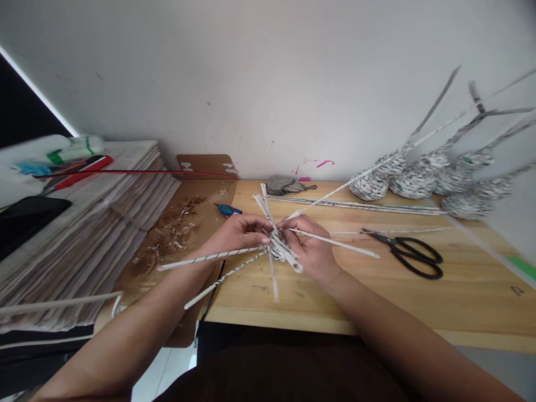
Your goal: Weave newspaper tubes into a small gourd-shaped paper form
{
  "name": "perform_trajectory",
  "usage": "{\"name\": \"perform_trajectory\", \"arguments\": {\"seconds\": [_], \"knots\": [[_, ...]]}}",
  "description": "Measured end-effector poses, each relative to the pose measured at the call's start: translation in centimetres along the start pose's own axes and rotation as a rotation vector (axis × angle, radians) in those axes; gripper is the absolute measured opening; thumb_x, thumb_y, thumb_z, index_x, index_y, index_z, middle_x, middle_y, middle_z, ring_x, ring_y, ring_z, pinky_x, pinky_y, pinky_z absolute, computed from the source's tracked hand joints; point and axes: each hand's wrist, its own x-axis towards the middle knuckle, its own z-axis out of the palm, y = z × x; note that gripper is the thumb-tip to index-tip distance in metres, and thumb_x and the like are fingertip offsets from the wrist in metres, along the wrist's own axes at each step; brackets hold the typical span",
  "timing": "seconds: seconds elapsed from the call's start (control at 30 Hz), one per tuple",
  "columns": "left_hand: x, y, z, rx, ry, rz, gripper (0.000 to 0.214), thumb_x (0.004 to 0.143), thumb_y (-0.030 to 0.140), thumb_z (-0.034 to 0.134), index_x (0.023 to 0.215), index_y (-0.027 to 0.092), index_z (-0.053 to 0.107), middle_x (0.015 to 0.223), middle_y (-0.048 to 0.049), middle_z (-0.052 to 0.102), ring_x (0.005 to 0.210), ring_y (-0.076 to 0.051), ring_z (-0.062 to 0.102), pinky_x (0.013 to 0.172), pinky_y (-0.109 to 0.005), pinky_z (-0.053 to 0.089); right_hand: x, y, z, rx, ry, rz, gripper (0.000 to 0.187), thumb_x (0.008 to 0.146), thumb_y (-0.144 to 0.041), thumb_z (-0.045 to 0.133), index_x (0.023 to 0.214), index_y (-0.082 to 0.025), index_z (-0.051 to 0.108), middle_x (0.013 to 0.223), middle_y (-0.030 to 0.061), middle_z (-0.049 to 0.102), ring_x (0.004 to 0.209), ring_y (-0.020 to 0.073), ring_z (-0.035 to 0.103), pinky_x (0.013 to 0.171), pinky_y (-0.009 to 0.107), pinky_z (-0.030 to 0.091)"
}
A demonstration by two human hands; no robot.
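Both hands grip a small woven piece of rolled newspaper tubes (276,254) above the wooden table. My left hand (245,233) pinches its left side, thumb pressed near the woven centre. On the right side, my right hand (312,248) has its fingers closed around a paper tube at the weave. Several tubes stick out from the centre in all directions; one long tube (335,195) slants up to the right. The underside of the weave is partly hidden by the fingers and tubes.
Black-handled scissors (419,257) lie at right. Several woven newspaper pieces (412,181) with long stalks stand against the wall. Loose paper tubes (355,206) and a grey cloth (287,184) lie behind the hands. Newspaper stacks (129,223) stand left, near a blue tool (228,210).
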Motion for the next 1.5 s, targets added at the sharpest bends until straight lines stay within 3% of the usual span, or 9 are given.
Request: {"name": "perform_trajectory", "arguments": {"seconds": [0.23,0.47,0.77,0.93,1.1,1.4,1.5], "knots": [[-0.8,1.5,1.0,0.171,0.055,0.065,0.029,0.067,0.029,0.083,0.091,0.015,0.076,0.086,-0.0057,0.078,0.079,-0.02,0.071,0.075,-0.031,0.057,0.1,-0.1,-0.1,-0.048,-0.022,0.005,0.017,0.091,-0.013,0.056,0.091,-0.023,0.07,0.09,0.0053,0.074,0.088,0.0209,0.069,0.082,0.035,0.054],[-0.3,0.3,1.1,0.14,0.051,0.084,0.03,0.081,0.042,0.073,0.089,0.014,0.077,0.084,-0.007,0.078,0.074,-0.019,0.07,0.069,-0.029,0.055,-0.1,-0.2,-0.1,-0.012,-0.008,-0.002,0.016,0.091,-0.013,0.058,0.092,-0.023,0.07,0.089,0.0053,0.072,0.087,0.0205,0.068,0.079,0.034,0.054],[0.9,0.7,1.8,0.222,0.132,0.037,0.025,0.068,0.031,0.083,0.083,0.014,0.074,0.075,-0.0045,0.076,0.07,-0.018,0.07,0.065,-0.027,0.055,0.0,-0.5,-0.4,0.021,-0.029,0.002,0.016,0.092,-0.014,0.057,0.093,-0.023,0.071,0.09,0.0044,0.075,0.086,0.0199,0.07,0.08,0.034,0.055],[1.5,0.9,2.1,0.252,0.208,0.038,0.021,0.068,0.032,0.081,0.078,0.014,0.075,0.073,-0.0049,0.076,0.067,-0.019,0.07,0.063,-0.027,0.055,0.4,-0.2,-0.7,0.01,-0.008,0.113,0.012,0.091,-0.018,0.061,0.094,-0.023,0.071,0.094,0.0037,0.076,0.091,0.0208,0.071,0.084,0.035,0.054],[1.0,0.5,2.0,0.24,0.195,0.032,0.021,0.07,0.031,0.08,0.081,0.014,0.075,0.077,-0.0057,0.077,0.068,-0.019,0.07,0.064,-0.027,0.056,0.9,-0.4,-1.0,-0.039,-0.012,0.253,0.002,0.087,-0.022,0.068,0.088,-0.023,0.07,0.092,0.0029,0.077,0.089,0.0221,0.071,0.084,0.036,0.053],[0.4,0.8,2.9,0.22,0.161,0.037,0.026,0.069,0.035,0.082,0.08,0.015,0.072,0.073,-0.004,0.076,0.068,-0.019,0.071,0.064,-0.027,0.058,0.7,-0.5,-0.9,-0.119,-0.027,0.161,0.005,0.082,-0.026,0.075,0.081,-0.023,0.071,0.082,0.0037,0.076,0.08,0.0231,0.07,0.077,0.037,0.052],[0.4,0.6,3.1,0.169,0.192,0.047,0.03,0.068,0.039,0.083,0.08,0.014,0.072,0.073,-0.005,0.076,0.069,-0.02,0.072,0.066,-0.028,0.059,0.8,-0.4,-1.0,-0.098,-0.04,0.177,0.005,0.085,-0.023,0.069,0.081,-0.022,0.072,0.083,0.0038,0.077,0.082,0.0233,0.07,0.079,0.038,0.052]]}}
